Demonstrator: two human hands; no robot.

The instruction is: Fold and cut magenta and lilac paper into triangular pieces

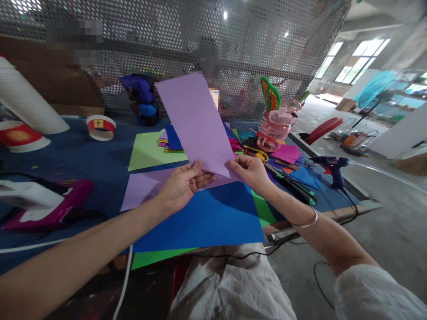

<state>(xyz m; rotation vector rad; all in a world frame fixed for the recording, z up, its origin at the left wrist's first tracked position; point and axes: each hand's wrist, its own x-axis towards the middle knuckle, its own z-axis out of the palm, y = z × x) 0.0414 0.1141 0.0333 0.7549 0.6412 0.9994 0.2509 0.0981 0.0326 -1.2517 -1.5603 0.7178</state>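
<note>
While my left hand (182, 184) and right hand (251, 171) fingers pinch lilac sheet (196, 120) upright above desk (83, 155): folding step; next, crease alignment needed.

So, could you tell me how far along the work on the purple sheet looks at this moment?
A crease already runs across the purple sheet near its lower end, so one fold looks made. In hand: the left hand and right hand pinch that lower edge, holding the sheet up above the blue sheet. The sheet is otherwise flat. The scissors and glue gun lie untouched on the table.
</note>
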